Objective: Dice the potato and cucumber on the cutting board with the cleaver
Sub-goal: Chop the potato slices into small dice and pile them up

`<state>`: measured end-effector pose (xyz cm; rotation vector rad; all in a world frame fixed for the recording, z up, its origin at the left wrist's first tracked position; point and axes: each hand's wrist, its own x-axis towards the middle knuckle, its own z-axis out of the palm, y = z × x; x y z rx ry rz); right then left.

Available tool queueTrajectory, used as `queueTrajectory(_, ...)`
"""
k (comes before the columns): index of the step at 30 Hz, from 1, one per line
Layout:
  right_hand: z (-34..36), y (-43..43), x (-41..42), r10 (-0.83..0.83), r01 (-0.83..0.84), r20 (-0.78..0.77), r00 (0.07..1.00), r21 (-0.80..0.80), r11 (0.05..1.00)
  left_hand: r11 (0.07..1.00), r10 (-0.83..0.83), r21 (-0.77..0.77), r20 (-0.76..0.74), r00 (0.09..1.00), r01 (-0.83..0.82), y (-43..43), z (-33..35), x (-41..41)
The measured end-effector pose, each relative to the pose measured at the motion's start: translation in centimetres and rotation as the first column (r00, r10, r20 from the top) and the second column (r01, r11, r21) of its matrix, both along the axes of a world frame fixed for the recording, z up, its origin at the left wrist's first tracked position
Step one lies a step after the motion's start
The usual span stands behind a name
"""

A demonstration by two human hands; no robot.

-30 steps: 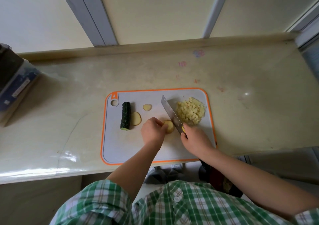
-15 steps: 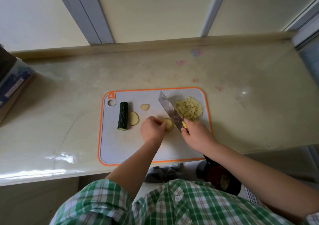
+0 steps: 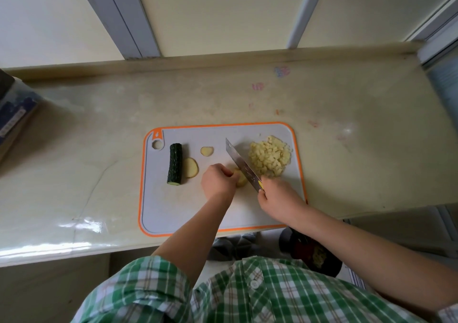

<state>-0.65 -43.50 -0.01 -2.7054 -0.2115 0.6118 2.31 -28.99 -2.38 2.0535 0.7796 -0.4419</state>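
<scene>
A grey cutting board (image 3: 173, 211) with an orange rim lies on the counter. My left hand (image 3: 218, 181) holds a potato piece (image 3: 241, 179) down near the board's middle, fingers curled over it. My right hand (image 3: 277, 199) grips the handle of the cleaver (image 3: 241, 166), whose blade slants up to the left beside the potato piece. A pile of diced potato (image 3: 269, 156) sits at the board's far right. A dark green cucumber piece (image 3: 175, 163) lies at the left, with a potato slice (image 3: 191, 167) beside it and a smaller slice (image 3: 207, 151) further back.
The pale counter (image 3: 347, 161) ends in a raised back ledge (image 3: 223, 57) under a window. A dark box (image 3: 14, 109) stands at the far left edge. Below the counter's front edge a dark round container (image 3: 312, 253) sits on the floor.
The cleaver blade has shifted slightly against the potato piece; both hands keep their places on the board. The view has drifted a little.
</scene>
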Motion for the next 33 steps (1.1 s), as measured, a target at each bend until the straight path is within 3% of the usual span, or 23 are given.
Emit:
queueTrajectory(8,-1.4,1.1,-0.3,-0.042,0.042,0.005,0.999,-0.011,0.999,1.000,0.017,-0.024,-0.028,0.999,-0.017,0.2,0.1,0.3)
queueTrajectory(18,-1.0,0.3,1.1,-0.083,0.079,0.042,0.996,0.087,0.993,1.000,-0.025,-0.002,-0.013,1.000,0.025,0.4,0.4,-0.1)
queueTrajectory(26,0.5,-0.3,0.9,0.031,-0.033,0.037,0.999,0.049,0.998,1.000,-0.001,-0.008,-0.009,1.000,0.001,0.5,0.6,-0.3)
queueTrajectory(33,0.1,-0.3,0.0,0.019,-0.019,-0.002,1.000,0.013,1.000,1.000,-0.005,0.005,-0.009,1.000,0.005,0.3,0.6,0.0)
